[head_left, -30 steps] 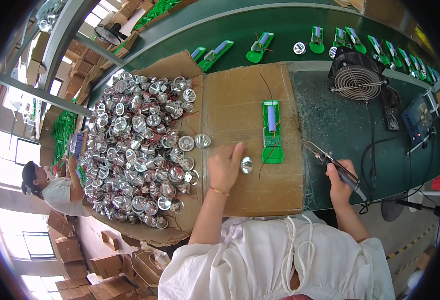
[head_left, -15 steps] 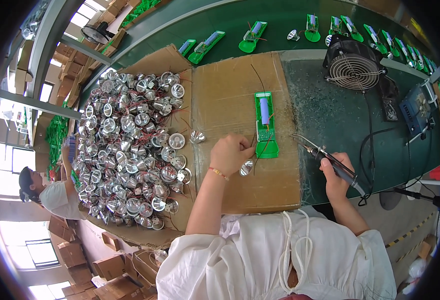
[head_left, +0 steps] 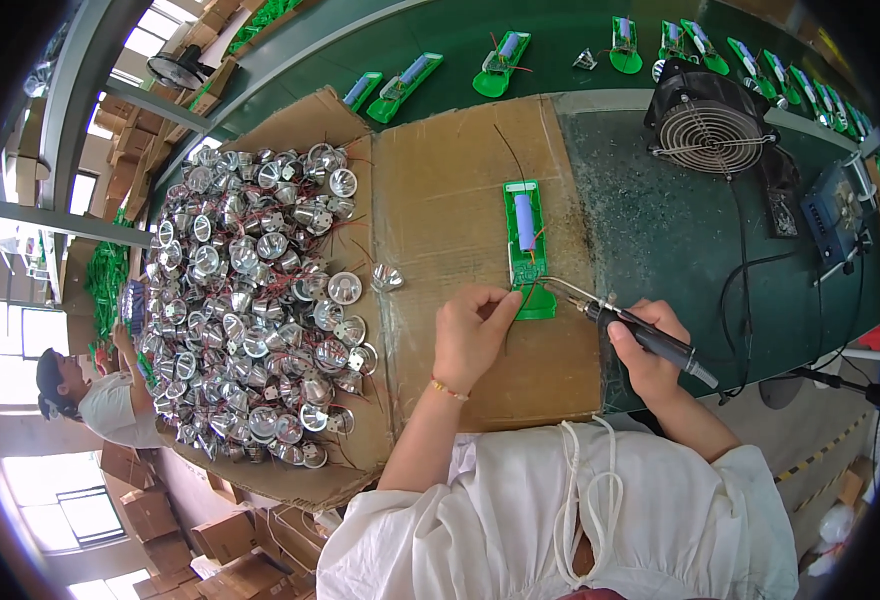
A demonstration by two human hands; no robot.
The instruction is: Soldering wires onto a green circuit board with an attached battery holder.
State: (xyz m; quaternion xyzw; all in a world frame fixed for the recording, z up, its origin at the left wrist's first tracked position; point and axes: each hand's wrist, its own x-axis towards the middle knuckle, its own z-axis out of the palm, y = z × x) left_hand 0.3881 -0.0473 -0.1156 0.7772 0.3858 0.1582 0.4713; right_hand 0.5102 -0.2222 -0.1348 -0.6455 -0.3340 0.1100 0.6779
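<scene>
Head view, green board between hands, left hand seemingly pinching something small, right hand gripping soldering iron

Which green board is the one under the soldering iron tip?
The green board lying alone on the cardboard sheet, with the left hand at its near end and the right hand holding the soldering iron. The other green boards sit along the far belt.

Left hand: covers whatever small part it holds; cannot tell.
Soldering iron: tip contact too small to tell.
Green boards: far ones blurred at rim.
</scene>
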